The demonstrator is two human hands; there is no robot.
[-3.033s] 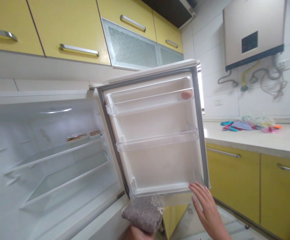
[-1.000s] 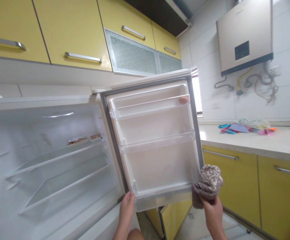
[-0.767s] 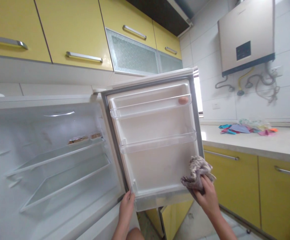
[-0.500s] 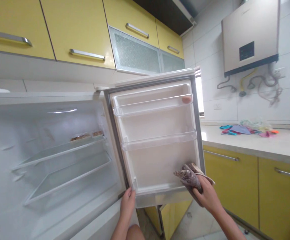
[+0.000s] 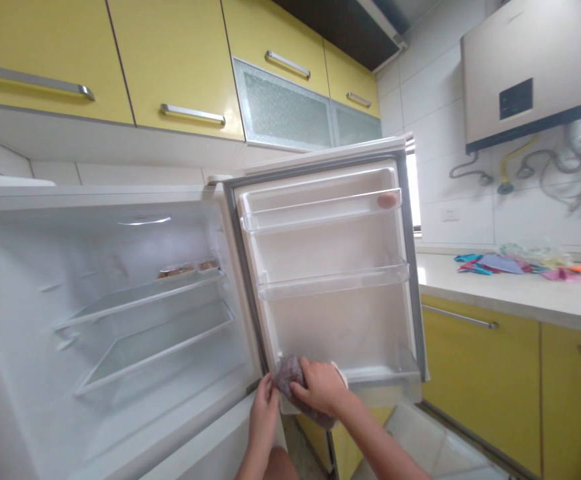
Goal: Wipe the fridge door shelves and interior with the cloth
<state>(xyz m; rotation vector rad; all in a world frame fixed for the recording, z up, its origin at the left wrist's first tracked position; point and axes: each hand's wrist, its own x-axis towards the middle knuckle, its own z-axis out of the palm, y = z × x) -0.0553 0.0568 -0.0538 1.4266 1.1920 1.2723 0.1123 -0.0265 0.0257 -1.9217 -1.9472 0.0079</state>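
Observation:
A small white fridge stands open, its door [image 5: 335, 313] swung out toward me with two clear door shelves. My right hand [image 5: 320, 387] grips a grey patterned cloth [image 5: 290, 375] and presses it against the bottom left corner of the door's inner lining. My left hand [image 5: 264, 417] holds the lower hinge-side corner of the door, just left of the cloth. One egg [image 5: 387, 199] sits at the right end of the upper door shelf.
The fridge cavity [image 5: 120, 313] has glass shelves with small food items at the back. Yellow cupboards hang above and stand below a pale counter [image 5: 510, 293] holding colourful cloths [image 5: 515, 262]. A water heater [image 5: 525, 67] is on the tiled wall.
My right hand slid the cloth from the door's lower right corner leftward along the bottom to the lower left corner. Earlier the cloth passed from my left hand to my right.

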